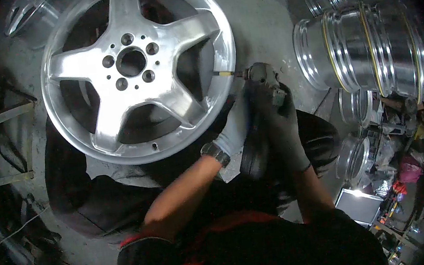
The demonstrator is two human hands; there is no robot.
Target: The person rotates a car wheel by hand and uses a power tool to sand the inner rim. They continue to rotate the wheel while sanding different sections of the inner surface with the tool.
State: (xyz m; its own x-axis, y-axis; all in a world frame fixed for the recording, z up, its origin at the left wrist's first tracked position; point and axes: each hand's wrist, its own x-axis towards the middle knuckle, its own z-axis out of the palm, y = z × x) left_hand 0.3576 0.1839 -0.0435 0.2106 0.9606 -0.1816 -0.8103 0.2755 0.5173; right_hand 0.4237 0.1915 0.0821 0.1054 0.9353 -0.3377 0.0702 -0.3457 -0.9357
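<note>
A dark power tool, an angle grinder by its shape (pixel 263 73), points its head at the right edge of the polished five-spoke alloy wheel (pixel 137 96). A thin yellow and dark piece at its spindle meets the rim; I cannot make out its exact form. My left hand (pixel 235 127), in a pale glove with a watch at the wrist, is closed against the near side of the tool's body. My right hand (pixel 285 129), in a grey glove, wraps round the tool from the other side. Its fingers are partly in shadow.
Bare metal wheel rims (pixel 354 51) are stacked on their sides at the right. More rims (pixel 353 155) lie below them, beside a bright lamp panel (pixel 359 204) and loose clutter. A metal frame (pixel 2 148) stands at the left. My legs lie beneath the wheel.
</note>
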